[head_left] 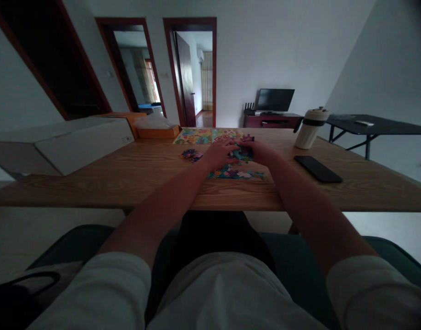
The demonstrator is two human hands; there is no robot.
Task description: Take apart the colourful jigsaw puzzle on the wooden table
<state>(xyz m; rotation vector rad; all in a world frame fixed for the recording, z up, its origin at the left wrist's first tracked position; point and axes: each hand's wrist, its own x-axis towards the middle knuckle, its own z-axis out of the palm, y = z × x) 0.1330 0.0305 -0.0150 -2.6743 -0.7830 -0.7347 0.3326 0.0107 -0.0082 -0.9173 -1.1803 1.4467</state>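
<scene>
Both hands meet over the middle of the table around a bluish-green joined clump of jigsaw puzzle pieces [244, 153]. My left hand [220, 153] has its fingers curled against the clump's left side. Closed on its right side is my right hand [261, 151], which partly covers it. Just below the hands lies a strip of joined jigsaw puzzle [236, 174], flat on the wood. Loose puzzle pieces [189, 154] are heaped to the left of my left hand. Behind the hands rests a colourful picture sheet [194, 136], its right part partly hidden by my fingers.
On the wooden table [155, 176], a long white box [83, 142] and an orange box [158, 132] stand at left. A dark phone [318, 168] and a cream tumbler [311, 130] are at right. Beyond them is a black folding table [382, 126].
</scene>
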